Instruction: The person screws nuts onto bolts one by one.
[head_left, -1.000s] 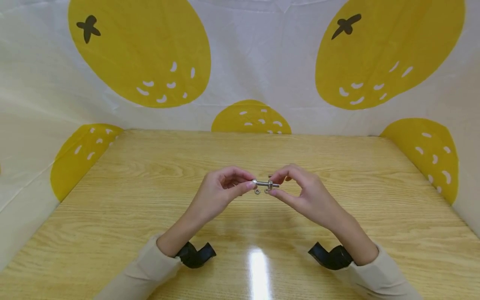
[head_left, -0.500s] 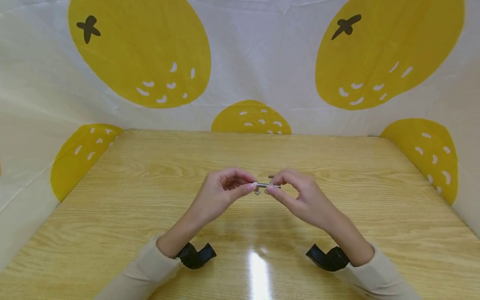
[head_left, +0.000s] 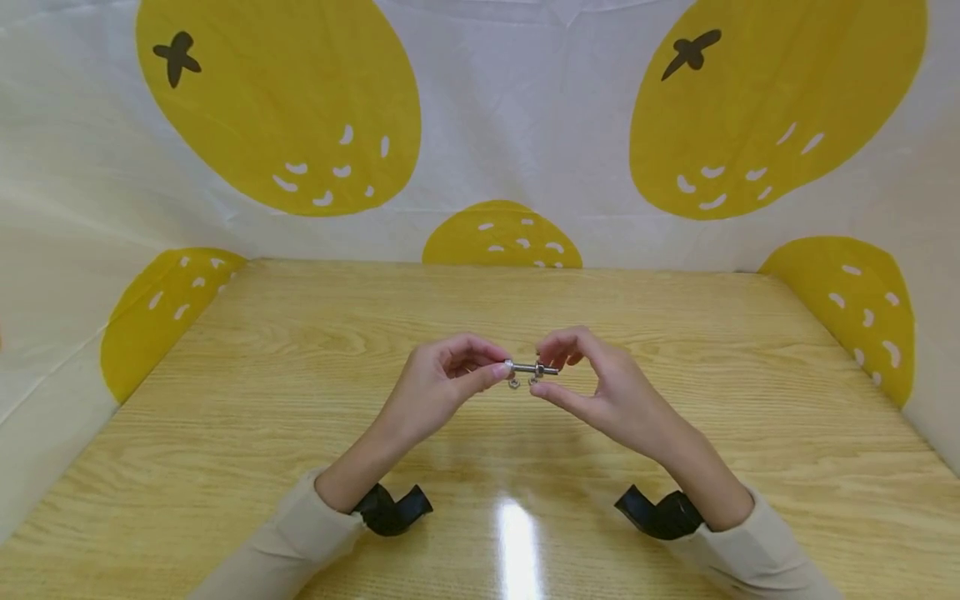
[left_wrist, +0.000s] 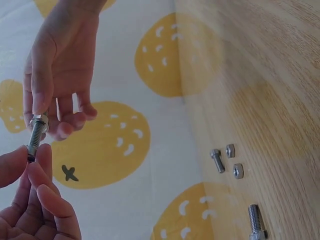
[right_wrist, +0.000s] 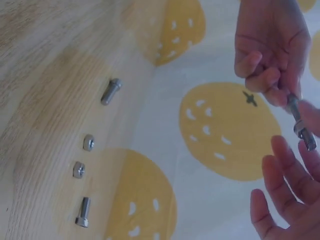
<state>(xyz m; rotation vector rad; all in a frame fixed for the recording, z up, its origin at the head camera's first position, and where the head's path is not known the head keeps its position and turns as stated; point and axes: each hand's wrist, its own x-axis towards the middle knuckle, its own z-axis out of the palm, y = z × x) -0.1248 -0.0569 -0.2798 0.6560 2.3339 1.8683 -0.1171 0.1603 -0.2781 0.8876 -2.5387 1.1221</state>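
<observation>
My left hand (head_left: 450,375) pinches the head of a silver bolt (head_left: 523,367) between thumb and fingertips, holding it level above the table. A hex nut (head_left: 540,369) sits on the bolt's shank, with the threaded tip sticking out past it to the right. Around that nut my right hand (head_left: 600,383) is spread, thumb below and index finger above. In the right wrist view its fingers (right_wrist: 282,190) stand apart from the bolt, and the thumb lies beside the nut. The left wrist view shows the right thumb (left_wrist: 41,100) right at the nut.
On the wooden table (head_left: 300,333) lie two loose nuts, one nearer (right_wrist: 79,170) and one farther (right_wrist: 89,142). Beside them are two more bolts, one short (left_wrist: 217,161) and one near the lower edge (left_wrist: 257,222). A fruit-patterned cloth (head_left: 525,125) borders the table.
Half a second ago my right thumb and index finger pinched the nut; now they have parted from it. The left hand keeps its grip on the bolt head.
</observation>
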